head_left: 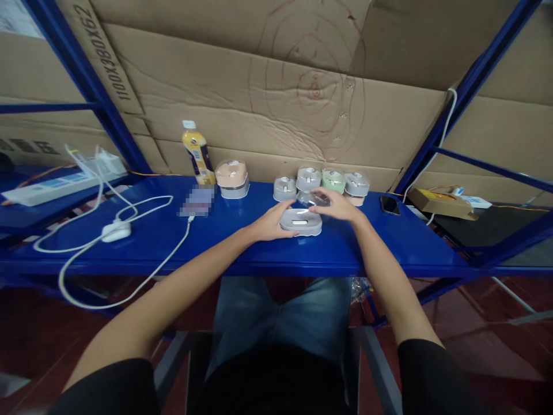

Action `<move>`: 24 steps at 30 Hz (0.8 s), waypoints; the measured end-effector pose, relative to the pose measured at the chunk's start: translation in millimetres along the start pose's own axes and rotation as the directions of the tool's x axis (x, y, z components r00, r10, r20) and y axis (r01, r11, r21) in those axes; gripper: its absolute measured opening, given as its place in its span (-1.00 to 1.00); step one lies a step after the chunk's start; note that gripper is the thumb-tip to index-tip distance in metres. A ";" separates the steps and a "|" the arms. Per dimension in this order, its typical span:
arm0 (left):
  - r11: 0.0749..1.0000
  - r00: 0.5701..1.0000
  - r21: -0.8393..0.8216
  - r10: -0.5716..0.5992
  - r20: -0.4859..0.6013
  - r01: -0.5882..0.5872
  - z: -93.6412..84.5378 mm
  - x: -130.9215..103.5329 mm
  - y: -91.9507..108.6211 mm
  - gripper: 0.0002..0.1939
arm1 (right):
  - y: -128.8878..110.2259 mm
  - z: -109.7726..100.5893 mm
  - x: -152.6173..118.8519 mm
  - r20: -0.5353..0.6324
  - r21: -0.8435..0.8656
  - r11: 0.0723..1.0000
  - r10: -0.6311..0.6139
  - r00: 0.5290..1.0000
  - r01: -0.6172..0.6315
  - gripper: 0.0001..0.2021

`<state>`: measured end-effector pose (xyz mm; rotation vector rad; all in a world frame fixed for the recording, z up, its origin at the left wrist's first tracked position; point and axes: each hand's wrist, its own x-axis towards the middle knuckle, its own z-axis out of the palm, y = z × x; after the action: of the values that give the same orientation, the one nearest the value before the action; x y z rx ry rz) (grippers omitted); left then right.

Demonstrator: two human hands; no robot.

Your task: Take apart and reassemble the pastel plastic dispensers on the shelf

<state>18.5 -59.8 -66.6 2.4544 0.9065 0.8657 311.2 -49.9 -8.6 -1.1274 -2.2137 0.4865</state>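
An oval grey plastic case (309, 227) with a small pale bar in its upper face sits on the blue shelf in front of me. My left hand (274, 222) grips its left end, thumb at the back and fingers at the front. Above the case's right rear part, my right hand (337, 206) holds a clear plastic lid (311, 199), tilted, between thumb and fingers. Just behind stand similar cases with clear tops: a grey one (284, 188), another grey one (308, 178), a green one (333, 181) and a grey one (356, 183) at the right.
A peach case stacked on a grey one (232, 178) stands left, beside a yellow drink bottle (197, 153). A blurred-out flat item (197, 201) joins a white cable and charger (116, 230). At right lie a phone (390, 205) and a cardboard box (440, 203). Cardboard (207, 104) backs the shelf.
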 end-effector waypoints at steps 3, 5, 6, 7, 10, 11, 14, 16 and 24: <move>0.996 0.996 0.053 0.066 0.060 -0.069 -2.4 -6.7 5.0 -0.41 | 13.7 -17.5 -2.0 -0.044 -0.033 0.994 0.102 0.994 -0.104 -0.33; 0.995 0.995 0.055 0.075 0.060 -0.078 -2.5 -7.5 6.9 -0.51 | 20.6 -24.6 -2.5 -0.034 -0.073 0.982 0.171 0.985 -0.173 -0.32; 0.996 0.996 0.053 0.075 0.051 -0.078 -2.8 -7.0 7.2 -0.51 | 23.2 -27.0 -2.6 -0.017 -0.095 0.974 0.205 0.979 -0.206 -0.31; 0.996 0.997 0.053 0.073 0.039 -0.075 -3.5 -6.2 6.8 -0.50 | 25.4 -28.9 -2.6 0.007 -0.113 0.966 0.235 0.972 -0.233 -0.31; 0.996 0.999 0.071 0.044 -0.009 -0.043 -11.4 -4.0 0.6 -0.46 | 31.9 -34.1 -2.5 0.084 -0.127 0.954 0.282 0.956 -0.271 -0.30; 0.996 0.999 0.084 0.024 -0.036 -0.021 -16.0 -3.8 -3.5 -0.44 | 34.3 -35.7 -2.7 0.103 -0.127 0.954 0.284 0.953 -0.271 -0.29; 0.988 0.988 0.121 -0.078 -0.132 0.094 -32.0 -4.9 -20.8 -0.41 | 42.7 -39.1 -3.1 0.141 -0.155 0.953 0.282 0.949 -0.260 -0.23; 0.973 0.973 0.138 -0.160 -0.167 0.184 -40.6 -6.5 -33.4 -0.40 | 47.9 -39.0 -3.0 0.163 -0.179 0.951 0.281 0.946 -0.252 -0.20; 0.993 0.980 0.082 -0.072 -0.186 0.089 -35.6 -7.9 -33.2 -0.44 | 43.4 -33.9 -2.6 0.027 -0.119 0.968 0.226 0.974 -0.222 -0.08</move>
<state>-24.6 -36.5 -61.5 2.4233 1.1236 1.0561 360.6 -25.5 -8.3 -1.4514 -2.1827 0.4827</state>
